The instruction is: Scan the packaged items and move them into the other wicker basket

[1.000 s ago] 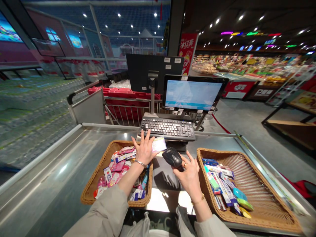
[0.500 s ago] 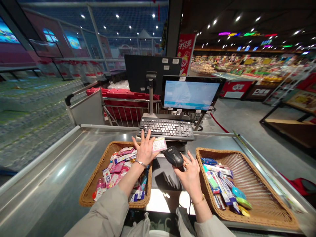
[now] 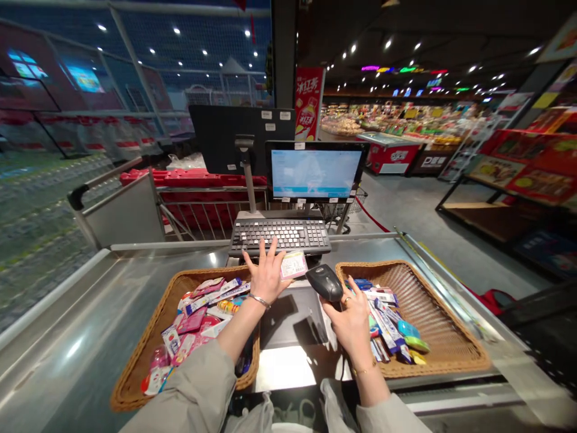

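Note:
My left hand, fingers spread, holds a small flat white-and-pink packet by its edge at the thumb side. Printed text and a barcode face up on it. My right hand is wrapped around a black handheld barcode scanner, whose head points toward the packet, a short gap away. Under my left forearm stands a wicker basket of small candy and gum packs. A second wicker basket, beside my right hand, has several packs and a teal-and-green container on its left side.
A keyboard lies just beyond my left fingertips. Behind it stand a lit monitor and a dark screen seen from the back. A metal counter carries the baskets. Past it is a cart.
The view has turned right, so counter, baskets and screens sit farther left in the picture. My hands keep their holds, and the scanner now overlaps the right basket's near-left edge.

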Demonstrator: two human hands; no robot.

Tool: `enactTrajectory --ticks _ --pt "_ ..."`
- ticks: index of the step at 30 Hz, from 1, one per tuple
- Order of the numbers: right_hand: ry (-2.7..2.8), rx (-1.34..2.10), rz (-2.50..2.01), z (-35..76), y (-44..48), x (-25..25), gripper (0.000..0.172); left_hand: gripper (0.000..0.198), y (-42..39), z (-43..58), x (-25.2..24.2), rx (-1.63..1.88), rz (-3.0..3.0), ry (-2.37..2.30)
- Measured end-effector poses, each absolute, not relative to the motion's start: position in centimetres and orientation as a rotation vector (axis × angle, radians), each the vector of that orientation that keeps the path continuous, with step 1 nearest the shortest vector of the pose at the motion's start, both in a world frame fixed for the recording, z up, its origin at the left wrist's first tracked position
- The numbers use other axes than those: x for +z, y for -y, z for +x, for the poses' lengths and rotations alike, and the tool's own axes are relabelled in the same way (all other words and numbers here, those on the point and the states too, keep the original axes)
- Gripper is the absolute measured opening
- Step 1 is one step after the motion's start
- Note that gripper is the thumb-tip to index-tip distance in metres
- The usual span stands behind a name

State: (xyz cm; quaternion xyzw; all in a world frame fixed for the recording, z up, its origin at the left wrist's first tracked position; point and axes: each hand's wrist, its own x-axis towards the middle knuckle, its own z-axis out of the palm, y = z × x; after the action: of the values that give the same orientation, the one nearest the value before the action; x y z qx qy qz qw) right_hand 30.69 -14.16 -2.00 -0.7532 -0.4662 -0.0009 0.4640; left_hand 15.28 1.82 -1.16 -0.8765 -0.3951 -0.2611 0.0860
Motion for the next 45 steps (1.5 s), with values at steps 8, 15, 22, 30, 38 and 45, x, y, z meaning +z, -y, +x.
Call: enactTrajectory --ticks 8,15,22,30,38,45 --pt "1.007 -0.066 -1.908 32.4 15.7 -2.0 0.020 0.071 -1.1 17.9 -0.6 -0.766 -2.677 1.080" --pt "0.829 -0.172 -1.935 34.6 17.0 -2.2 0.027 0.072 -0.2 20.8 -0.2 -0.761 -2.741 0.984" --pt "0.671 -0.232 -2.017 37.4 19.1 -2.5 0.033 0.072 0.6 23.7 -0.5 -0.749 -2.826 0.853" --pt "0.422 -0.190 -2.019 40.2 21.3 -2.8 0.038 0.068 2.2 27.0 -1.1 -0.729 -2.903 0.711" --pt "0.273 -0.212 -1.978 42.6 23.9 -2.9 0.043 0.076 3.9 30.9 -1.4 -0.673 -2.989 0.489" --pt "0.199 -0.259 -1.952 43.3 25.3 -2.9 0.045 0.075 6.5 35.3 -2.2 -0.595 -3.046 0.487"
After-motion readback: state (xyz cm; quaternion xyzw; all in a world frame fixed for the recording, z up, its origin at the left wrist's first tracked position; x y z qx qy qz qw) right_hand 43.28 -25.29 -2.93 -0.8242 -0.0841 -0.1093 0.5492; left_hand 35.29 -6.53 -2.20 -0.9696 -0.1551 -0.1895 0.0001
